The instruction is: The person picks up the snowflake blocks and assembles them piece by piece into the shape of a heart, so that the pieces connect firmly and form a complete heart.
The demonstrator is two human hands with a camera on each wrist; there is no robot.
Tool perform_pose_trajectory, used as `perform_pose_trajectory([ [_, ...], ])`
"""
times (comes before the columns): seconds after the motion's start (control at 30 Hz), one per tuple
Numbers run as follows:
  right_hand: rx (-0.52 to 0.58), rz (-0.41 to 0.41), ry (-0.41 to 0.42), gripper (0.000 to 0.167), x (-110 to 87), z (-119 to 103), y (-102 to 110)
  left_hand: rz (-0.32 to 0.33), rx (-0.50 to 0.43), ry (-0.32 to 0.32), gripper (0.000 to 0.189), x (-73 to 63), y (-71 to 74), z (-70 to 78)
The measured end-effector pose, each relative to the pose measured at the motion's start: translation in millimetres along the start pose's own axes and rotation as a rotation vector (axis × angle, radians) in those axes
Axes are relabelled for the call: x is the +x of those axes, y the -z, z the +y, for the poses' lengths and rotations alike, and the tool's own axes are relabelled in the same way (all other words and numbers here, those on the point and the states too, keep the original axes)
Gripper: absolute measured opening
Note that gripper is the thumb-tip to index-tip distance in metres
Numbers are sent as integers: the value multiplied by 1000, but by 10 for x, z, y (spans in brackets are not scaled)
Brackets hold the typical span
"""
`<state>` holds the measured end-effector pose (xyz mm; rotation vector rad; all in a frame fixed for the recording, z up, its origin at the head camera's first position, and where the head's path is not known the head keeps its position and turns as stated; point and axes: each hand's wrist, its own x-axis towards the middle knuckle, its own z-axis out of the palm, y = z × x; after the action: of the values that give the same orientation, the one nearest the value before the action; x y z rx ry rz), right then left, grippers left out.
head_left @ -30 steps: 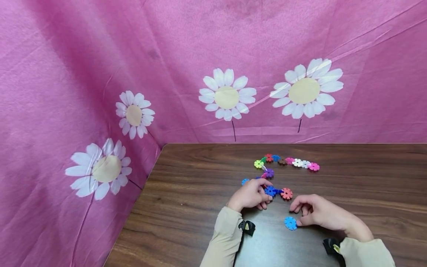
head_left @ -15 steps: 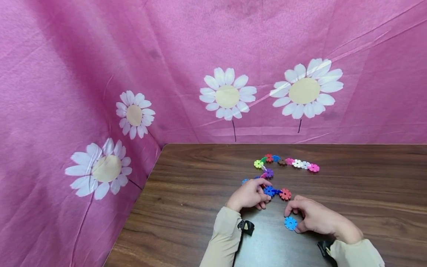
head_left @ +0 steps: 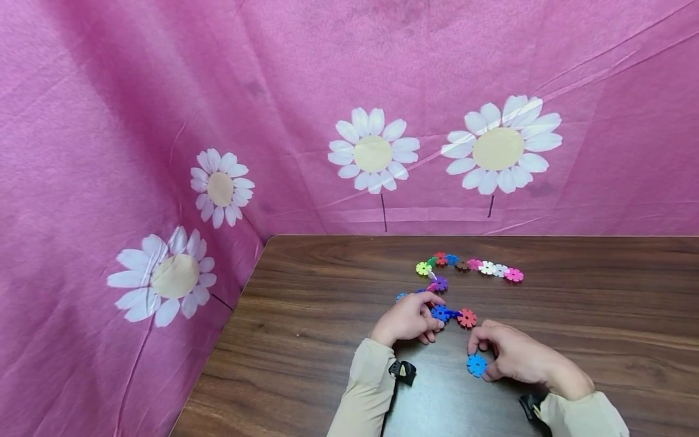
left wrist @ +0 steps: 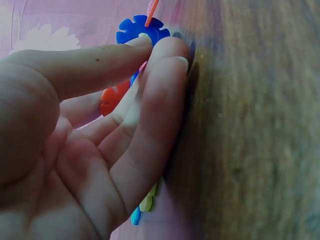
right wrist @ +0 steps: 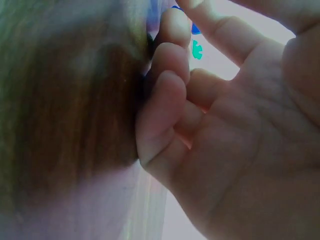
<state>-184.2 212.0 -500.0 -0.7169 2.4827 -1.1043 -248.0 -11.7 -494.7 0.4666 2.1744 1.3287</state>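
Note:
My left hand (head_left: 408, 318) pinches a dark blue notched disc (head_left: 440, 313), part of a chain of interlocking plastic discs. In the left wrist view the thumb lies against that blue disc (left wrist: 135, 29). A coral red disc (head_left: 466, 318) forms the chain's near right end, just beyond the left fingertips. Lower right, my right hand (head_left: 516, 355) holds a loose light blue disc (head_left: 477, 365) between thumb and index finger, apart from the chain. The right wrist view shows its other fingers (right wrist: 162, 107) curled by the tabletop; the disc is mostly out of that view.
The chain curves back past a purple disc (head_left: 440, 283) and a lime disc (head_left: 423, 268) to a pink disc (head_left: 514, 275) at the right. A light blue disc (head_left: 401, 297) shows behind the left hand. A pink daisy-print cloth (head_left: 306, 182) hangs behind the wooden table (head_left: 306, 291).
My right hand has moved slightly left, and its index finger has come to the light blue disc's edge. The chain's near end has shifted slightly left with the left hand.

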Motion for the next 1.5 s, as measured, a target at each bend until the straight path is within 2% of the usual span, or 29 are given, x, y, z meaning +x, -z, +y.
perform_pose_trajectory([
  [0.13,45,4,17,31,7,7,10,2,-4,0,38,6,-8,-9],
  [0.23,113,-7,18,22,-3,22,38,3,-4,0,39,7,-13,-16],
  [0.33,138,20,12,13,-23,34,74,5,-6,1,39,2,-17,-17],
  [0.47,104,147,-16,9,-52,37,119,4,-15,4,39,2,-17,-16],
  [0.63,68,306,-97,5,-88,33,163,-1,-18,5,38,3,-11,-15],
  [0.73,44,377,-159,6,-95,36,176,0,-16,3,37,-1,-11,-20],
  [0.87,-9,433,-223,9,-95,50,174,3,-15,3,37,-9,-14,-26],
  [1.07,-72,453,-268,12,-83,61,157,4,-15,2,34,-15,-17,-35],
  [1.5,-78,425,-284,9,-29,28,107,8,14,5,33,-16,-20,-18],
])
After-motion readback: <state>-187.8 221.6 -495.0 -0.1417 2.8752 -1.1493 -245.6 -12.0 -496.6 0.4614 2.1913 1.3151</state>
